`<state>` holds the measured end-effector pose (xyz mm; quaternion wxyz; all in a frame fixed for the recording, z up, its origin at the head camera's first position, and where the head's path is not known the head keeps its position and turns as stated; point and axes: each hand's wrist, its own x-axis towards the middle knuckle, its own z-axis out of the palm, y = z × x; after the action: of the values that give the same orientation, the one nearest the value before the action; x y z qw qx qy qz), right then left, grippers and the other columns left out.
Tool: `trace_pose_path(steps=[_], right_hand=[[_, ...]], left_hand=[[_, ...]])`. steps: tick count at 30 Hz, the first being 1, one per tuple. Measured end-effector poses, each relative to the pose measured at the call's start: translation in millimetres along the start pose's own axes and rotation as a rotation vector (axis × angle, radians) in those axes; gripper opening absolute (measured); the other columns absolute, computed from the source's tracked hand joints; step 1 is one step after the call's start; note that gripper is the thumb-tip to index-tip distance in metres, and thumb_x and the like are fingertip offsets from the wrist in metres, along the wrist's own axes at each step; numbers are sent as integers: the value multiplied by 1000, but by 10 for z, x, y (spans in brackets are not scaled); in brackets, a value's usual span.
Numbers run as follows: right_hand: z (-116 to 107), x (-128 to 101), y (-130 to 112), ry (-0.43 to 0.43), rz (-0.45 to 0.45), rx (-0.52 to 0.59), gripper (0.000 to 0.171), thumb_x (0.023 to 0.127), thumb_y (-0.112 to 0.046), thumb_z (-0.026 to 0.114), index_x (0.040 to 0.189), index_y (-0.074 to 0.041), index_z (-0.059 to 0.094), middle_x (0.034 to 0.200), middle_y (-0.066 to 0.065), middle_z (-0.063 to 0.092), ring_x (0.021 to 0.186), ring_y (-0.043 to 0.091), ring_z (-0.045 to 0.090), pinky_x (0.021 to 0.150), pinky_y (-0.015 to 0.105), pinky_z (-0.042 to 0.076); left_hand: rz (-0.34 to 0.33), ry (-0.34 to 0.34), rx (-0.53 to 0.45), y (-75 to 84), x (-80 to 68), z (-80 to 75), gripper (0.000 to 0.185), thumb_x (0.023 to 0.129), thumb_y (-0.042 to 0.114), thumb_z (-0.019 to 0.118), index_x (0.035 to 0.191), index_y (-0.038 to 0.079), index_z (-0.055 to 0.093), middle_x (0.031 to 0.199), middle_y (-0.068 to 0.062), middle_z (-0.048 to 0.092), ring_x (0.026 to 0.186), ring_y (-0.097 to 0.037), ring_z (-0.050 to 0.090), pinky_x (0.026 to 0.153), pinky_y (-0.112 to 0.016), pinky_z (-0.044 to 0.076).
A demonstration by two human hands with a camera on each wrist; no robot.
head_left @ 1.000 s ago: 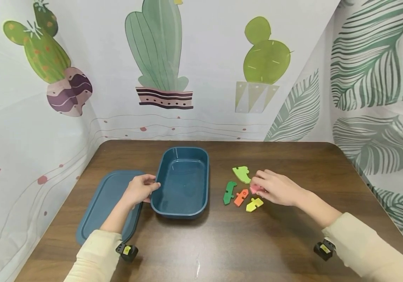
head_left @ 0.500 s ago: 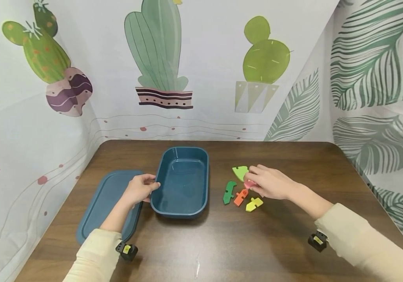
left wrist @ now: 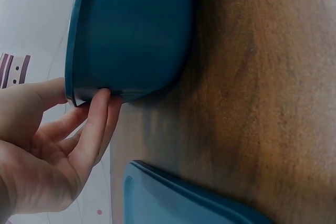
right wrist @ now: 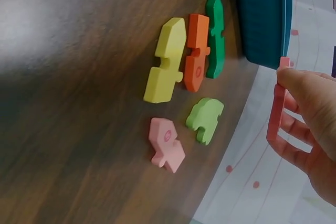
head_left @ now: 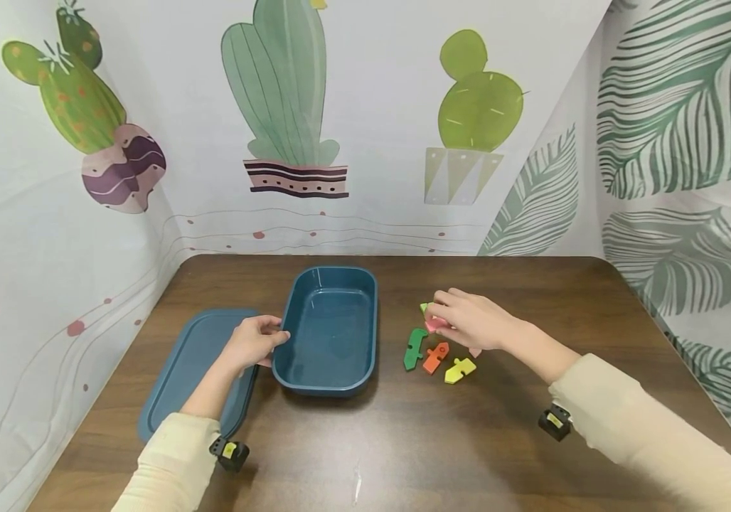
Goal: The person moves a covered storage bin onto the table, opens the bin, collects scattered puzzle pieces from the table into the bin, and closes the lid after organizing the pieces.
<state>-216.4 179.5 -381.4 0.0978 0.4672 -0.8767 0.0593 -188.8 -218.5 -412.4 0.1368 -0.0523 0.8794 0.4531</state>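
My left hand (head_left: 252, 345) grips the left side of a dark blue plastic container (head_left: 333, 390), thumb on the rim and fingers against its outer wall in the left wrist view. To its right, my right hand (head_left: 473, 320) pinches a pinkish-red puzzle piece (right wrist: 276, 111), raised above the table. Below that hand in the right wrist view lie a pale pink piece (right wrist: 167, 142) and a light green piece (right wrist: 206, 119). Nearby are a yellow piece (head_left: 460, 370), an orange piece (head_left: 435, 358) and a dark green piece (head_left: 414, 348), all flat on the wood.
A matching blue lid (head_left: 195, 370) lies at the left, partly under my left forearm. The brown wooden table (head_left: 365, 448) ends at the back against a white cloth (head_left: 385, 107) printed with cacti. Each wrist carries a small black camera.
My right hand has moved left and up in the head view with the pinkish-red piece, covering much of the light green one and uncovering a bit of pale pink. My left hand stays put.
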Motion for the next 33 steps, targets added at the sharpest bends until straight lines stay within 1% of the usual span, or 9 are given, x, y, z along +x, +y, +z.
trace_pose_path(steps=[7, 12, 16, 21, 27, 33], right_hand=[[-16, 153, -60, 0, -29, -14, 21, 78, -17, 73, 95, -19, 59, 85, -5, 50, 77, 13, 48, 60, 25, 48], [-21, 266, -111, 8, -51, -20, 18, 79, -17, 71, 93, -19, 60, 84, -4, 50, 77, 14, 49, 62, 25, 46], [-26, 337, -153, -3, -59, -24, 19, 80, -17, 70, 95, -19, 60, 85, -4, 50, 78, 15, 49, 64, 26, 46], [-28, 413, -201, -16, -66, -13, 18, 81, -17, 69, 96, -18, 59, 85, -3, 50, 78, 16, 49, 66, 27, 47], [-16, 516, -251, -14, -82, -14, 15, 83, -19, 68, 94, -19, 58, 85, -4, 49, 80, 15, 49, 67, 27, 47], [11, 636, -294, -4, -90, -20, 14, 83, -20, 68, 91, -19, 57, 83, -4, 49, 78, 14, 49, 64, 26, 46]], left_hand=[[-9, -32, -18, 8, 3, -32, 48, 88, 19, 60, 128, -3, 46, 121, -23, 55, 87, -27, 58, 62, -35, 56], [-16, -68, -23, 37, -15, -66, 47, 91, 18, 55, 131, -3, 43, 124, -24, 52, 92, -29, 58, 63, -35, 56], [-24, -87, -36, 46, -17, -83, 45, 92, 16, 51, 132, -3, 42, 126, -25, 50, 94, -29, 58, 64, -35, 56], [-23, -97, -48, 47, -16, -84, 45, 92, 14, 51, 132, -4, 41, 125, -25, 51, 93, -29, 59, 64, -35, 56], [-27, -106, -53, 45, -11, -86, 46, 92, 14, 51, 133, -4, 41, 126, -25, 51, 93, -28, 58, 64, -35, 56], [-30, -118, -58, 46, 1, -86, 47, 92, 14, 52, 133, -4, 40, 125, -24, 51, 92, -27, 57, 64, -35, 56]])
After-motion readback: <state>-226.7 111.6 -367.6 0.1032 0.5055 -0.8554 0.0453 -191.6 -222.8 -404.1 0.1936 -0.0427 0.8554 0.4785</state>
